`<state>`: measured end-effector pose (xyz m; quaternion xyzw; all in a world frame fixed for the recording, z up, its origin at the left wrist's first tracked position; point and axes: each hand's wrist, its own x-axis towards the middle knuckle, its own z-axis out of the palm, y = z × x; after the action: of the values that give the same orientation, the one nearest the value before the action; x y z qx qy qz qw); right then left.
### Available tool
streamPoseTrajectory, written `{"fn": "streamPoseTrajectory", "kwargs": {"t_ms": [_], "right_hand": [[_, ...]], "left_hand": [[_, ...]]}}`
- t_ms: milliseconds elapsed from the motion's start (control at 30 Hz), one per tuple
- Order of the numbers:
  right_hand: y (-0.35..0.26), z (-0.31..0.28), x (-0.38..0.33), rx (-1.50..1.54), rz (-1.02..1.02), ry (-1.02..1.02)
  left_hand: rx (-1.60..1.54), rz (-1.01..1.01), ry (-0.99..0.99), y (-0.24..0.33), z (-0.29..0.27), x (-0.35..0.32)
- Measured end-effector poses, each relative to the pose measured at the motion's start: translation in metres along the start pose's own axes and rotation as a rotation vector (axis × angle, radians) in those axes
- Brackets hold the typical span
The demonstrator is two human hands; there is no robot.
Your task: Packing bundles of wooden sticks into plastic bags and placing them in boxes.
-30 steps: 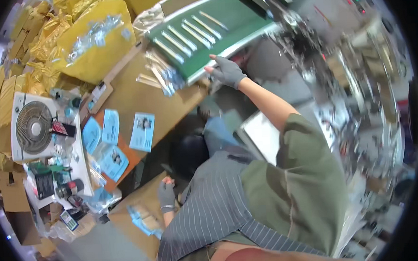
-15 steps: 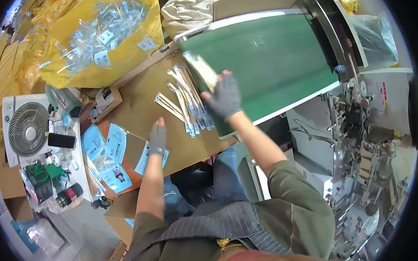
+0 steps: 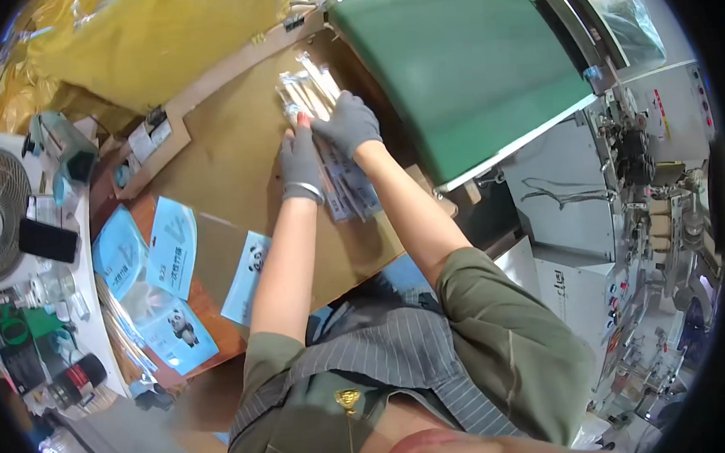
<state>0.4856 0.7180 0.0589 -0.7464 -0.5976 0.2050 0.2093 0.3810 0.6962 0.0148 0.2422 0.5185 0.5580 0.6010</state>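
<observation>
— What's nearest us?

— Blue leaflets [image 3: 171, 246] on the table [image 3: 227, 151].

— And the hands?

— Left hand [image 3: 300, 160] lies flat, fingers together, on the clear packets [image 3: 314, 94]. Right hand [image 3: 347, 122] beside it, fingers curled over them.

— Beyond?

— The green belt [image 3: 461, 65], just past the packets.

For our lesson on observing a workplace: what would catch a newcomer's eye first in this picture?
The two grey-gloved hands, left hand and right hand, meet at the centre on a pile of clear-wrapped packets on the brown cardboard worktop. Just right of them lies a broad green conveyor belt, and yellow bags fill the upper left. Blue printed sleeves lie at the left.
</observation>
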Motion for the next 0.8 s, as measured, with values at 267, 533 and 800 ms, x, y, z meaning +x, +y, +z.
{"fn": "streamPoseTrajectory", "kwargs": {"t_ms": [267, 533, 800], "right_hand": [[-0.012, 0.006, -0.075, 1.409, 0.161, -0.729], [-0.007, -0.074, -0.128, 1.216, -0.443, -0.73], [-0.042, -0.101, -0.204, 1.117, -0.17, -0.543]], "left_hand": [[0.151, 0.021, -0.081, 0.054, -0.051, -0.081], [0.314, 0.235, -0.629, 0.109, -0.056, -0.16], [0.512, 0.261, -0.618, 0.076, -0.076, -0.202]]}}
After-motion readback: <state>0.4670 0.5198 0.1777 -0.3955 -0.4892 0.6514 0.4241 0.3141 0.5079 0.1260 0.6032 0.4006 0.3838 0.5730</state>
